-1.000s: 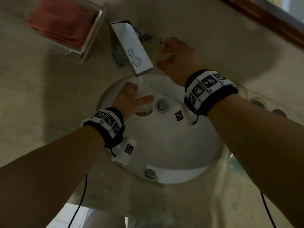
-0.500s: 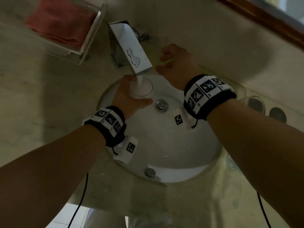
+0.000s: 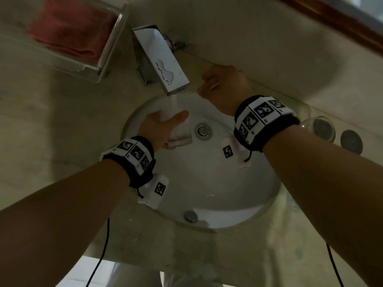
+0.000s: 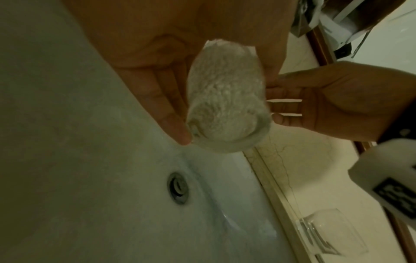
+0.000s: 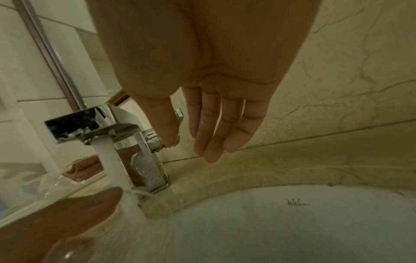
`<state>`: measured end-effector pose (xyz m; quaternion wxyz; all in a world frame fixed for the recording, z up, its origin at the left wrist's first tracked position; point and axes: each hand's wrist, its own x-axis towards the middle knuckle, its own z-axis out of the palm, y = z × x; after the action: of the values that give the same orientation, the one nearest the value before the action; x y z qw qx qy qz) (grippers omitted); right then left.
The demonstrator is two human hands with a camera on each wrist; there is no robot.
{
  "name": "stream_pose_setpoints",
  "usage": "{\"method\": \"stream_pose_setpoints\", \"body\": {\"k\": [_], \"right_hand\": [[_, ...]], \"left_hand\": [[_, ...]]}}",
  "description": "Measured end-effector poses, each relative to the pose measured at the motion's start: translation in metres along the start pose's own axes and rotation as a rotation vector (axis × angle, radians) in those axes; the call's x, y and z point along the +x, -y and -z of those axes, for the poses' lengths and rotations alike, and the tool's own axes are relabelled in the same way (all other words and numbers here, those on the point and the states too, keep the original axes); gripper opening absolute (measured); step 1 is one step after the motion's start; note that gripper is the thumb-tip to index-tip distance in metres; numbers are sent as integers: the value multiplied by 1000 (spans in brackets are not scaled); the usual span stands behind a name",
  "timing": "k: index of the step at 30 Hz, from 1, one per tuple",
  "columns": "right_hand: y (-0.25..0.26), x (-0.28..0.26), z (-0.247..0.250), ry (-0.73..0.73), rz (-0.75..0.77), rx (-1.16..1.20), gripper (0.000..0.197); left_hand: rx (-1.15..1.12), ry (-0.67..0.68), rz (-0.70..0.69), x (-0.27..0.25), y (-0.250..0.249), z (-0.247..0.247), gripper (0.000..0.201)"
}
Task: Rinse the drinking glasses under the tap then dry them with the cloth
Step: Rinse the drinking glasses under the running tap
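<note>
Clearly the rinse is under way: the left hand [image 3: 159, 129] curls round a clear drinking glass [image 4: 227, 106], frothing under the white stream from the square chrome tap [image 3: 163, 65], above the white round basin [image 3: 217, 183]. The right hand [image 3: 224, 88] hangs loose-fingered, holding nothing, near the tap lever. Next, I'd judge, tipping the water out, then reaching left past the spout to the red cloth [image 3: 70, 27] in its clear tray; another glass [image 3: 320, 128] stands at the counter's right.

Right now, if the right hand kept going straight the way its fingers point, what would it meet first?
Probably the tap handle: the right hand hangs open just short of it, thumb nearly at the lever, fingertips aimed past it toward the counter at the wall. Depth is unclear, so the counter could come first.
</note>
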<state>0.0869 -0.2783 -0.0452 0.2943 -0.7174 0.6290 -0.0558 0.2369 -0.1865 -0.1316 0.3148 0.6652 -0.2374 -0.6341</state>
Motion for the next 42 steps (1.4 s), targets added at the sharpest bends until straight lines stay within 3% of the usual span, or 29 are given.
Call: {"method": "stream_pose_setpoints", "body": {"k": [4,10,16,18,21,22,26,29,33,37,42], "right_hand": [[-2,-5,2,7,-21,-9,35],[-20,-25,4,73,-111,7,33],[-46,-64,9,27,-212,131,34],[-55,-81,12,-9,-245,172,34],[-68,-108,22,-74,-281,193,32],[-72,-117,26,-101,-292,199,31],[-94,-156,45,-240,-340,207,29],[-114,-186,61,-332,-355,210,29],[-143,-225,75,-458,-359,224,27],[-175,-257,75,-465,-386,197,31],[-210,-284,65,-357,-393,136,49]], "left_hand": [[102,24,105,-4,-1,-6,60],[216,55,136,-6,-1,-20,73],[336,48,169,-12,1,-40,71],[398,69,160,-15,2,-52,79],[552,95,54,-25,0,-75,108],[618,126,-6,-30,-1,-84,108],[783,323,-241,-58,-2,-121,54],[718,429,-320,-82,7,-139,55],[865,564,-526,-108,27,-155,69],[970,575,-685,-128,44,-177,74],[980,601,-825,-141,64,-201,78]]}}
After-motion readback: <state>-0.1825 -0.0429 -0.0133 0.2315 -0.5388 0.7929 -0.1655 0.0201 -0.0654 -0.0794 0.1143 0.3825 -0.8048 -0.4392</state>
